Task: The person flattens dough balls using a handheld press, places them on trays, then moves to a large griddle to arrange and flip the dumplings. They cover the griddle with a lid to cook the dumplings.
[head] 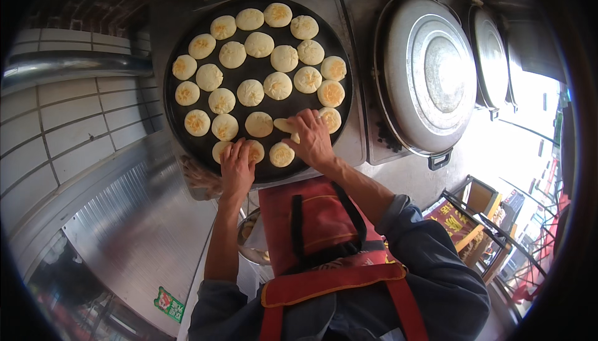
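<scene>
Several round flat buns, many browned on top, lie spread over a large round black griddle [243, 67]. My left hand [237, 165] rests at the griddle's near edge, its fingers on two neighbouring buns, one of them this bun [256, 152]; whether it grips either cannot be told. At the near right, my right hand [312, 137] has its fingers around a tilted bun [283, 125]. A browned bun [330, 120] lies just beyond those fingers, and another flat bun [281, 154] lies to the left of the right wrist.
Right of the griddle stands a large pan with a domed metal lid [437, 72]; a second lidded pan [488, 56] is farther right. A metal pipe [79, 67] runs along the tiled wall at left. A round container [254, 254] sits below the griddle's near edge.
</scene>
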`<control>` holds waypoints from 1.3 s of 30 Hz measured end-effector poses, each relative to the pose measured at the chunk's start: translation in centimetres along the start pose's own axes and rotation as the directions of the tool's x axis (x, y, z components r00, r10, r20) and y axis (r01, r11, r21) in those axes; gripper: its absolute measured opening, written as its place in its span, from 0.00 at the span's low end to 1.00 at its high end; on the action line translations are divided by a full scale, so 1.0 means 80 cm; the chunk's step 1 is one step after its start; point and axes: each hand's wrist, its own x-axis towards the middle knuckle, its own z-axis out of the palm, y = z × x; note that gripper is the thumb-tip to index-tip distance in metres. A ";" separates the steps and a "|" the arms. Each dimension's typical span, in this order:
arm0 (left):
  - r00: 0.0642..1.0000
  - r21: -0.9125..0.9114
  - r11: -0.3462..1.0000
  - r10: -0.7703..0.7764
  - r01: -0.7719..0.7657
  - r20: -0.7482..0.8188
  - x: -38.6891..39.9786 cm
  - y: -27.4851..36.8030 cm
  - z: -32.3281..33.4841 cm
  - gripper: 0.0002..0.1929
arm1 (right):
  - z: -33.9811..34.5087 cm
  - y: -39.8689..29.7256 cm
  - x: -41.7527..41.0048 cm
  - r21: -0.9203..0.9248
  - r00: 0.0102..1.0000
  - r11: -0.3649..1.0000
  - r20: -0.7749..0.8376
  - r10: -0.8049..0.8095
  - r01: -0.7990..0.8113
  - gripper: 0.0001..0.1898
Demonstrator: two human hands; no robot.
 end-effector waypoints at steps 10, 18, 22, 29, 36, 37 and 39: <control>0.983 -0.024 1.000 -0.024 0.019 -0.183 -0.033 0.023 0.032 0.32 | -0.064 0.074 -0.042 -0.013 0.995 0.996 0.051 -0.090 0.091 0.17; 0.962 -0.167 0.985 -0.077 0.033 -0.264 -0.079 0.032 0.031 0.25 | -0.023 0.051 -0.040 -0.167 0.950 0.980 0.308 -0.055 0.110 0.31; 0.911 -0.080 0.977 -0.213 0.198 -0.354 -0.066 -0.015 0.011 0.30 | -0.049 0.039 -0.078 -0.067 0.968 0.989 0.225 -0.111 0.129 0.23; 0.914 0.054 0.928 -0.350 0.368 -0.205 -0.029 -0.048 -0.001 0.40 | -0.080 0.089 -0.009 -0.070 0.995 0.997 -0.100 0.003 -0.010 0.14; 0.928 0.078 0.945 -0.294 0.319 -0.231 -0.031 -0.041 0.008 0.39 | -0.068 0.098 0.046 -0.184 0.987 0.978 -0.149 0.067 -0.095 0.15; 0.924 0.067 0.945 -0.296 0.320 -0.241 -0.032 -0.039 0.009 0.38 | -0.068 0.093 0.041 -0.125 0.987 0.992 -0.160 0.005 -0.025 0.15; 0.918 0.012 0.949 -0.300 0.314 -0.259 -0.035 -0.033 0.011 0.36 | -0.065 0.081 0.021 0.023 0.988 0.993 0.095 -0.119 0.117 0.16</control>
